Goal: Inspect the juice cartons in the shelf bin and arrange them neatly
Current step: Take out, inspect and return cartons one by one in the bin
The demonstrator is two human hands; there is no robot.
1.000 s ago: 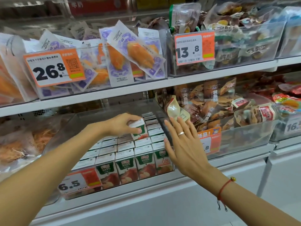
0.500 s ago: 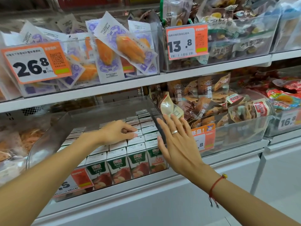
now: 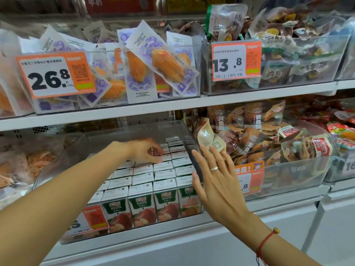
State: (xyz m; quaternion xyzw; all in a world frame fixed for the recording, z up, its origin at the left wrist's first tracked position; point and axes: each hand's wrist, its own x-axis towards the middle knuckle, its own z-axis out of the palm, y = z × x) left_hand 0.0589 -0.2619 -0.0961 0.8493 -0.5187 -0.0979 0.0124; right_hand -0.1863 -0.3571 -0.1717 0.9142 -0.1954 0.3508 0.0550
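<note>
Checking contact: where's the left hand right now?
Head view, centre-left: left hand reaches into the clear plastic shelf bin, fingertips on the white tops of the green juice cartons near the back rows.

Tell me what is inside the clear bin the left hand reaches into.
The clear bin holds rows of juice cartons. The left hand covers some carton tops; a price tag hides the front-left ones.

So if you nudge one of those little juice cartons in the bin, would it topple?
Probably not: the juice cartons stand upright, packed side by side inside the clear bin, so neighbours brace them. Their boxy shape suggests stiff card. Being small, each likely lifts easily.
</note>
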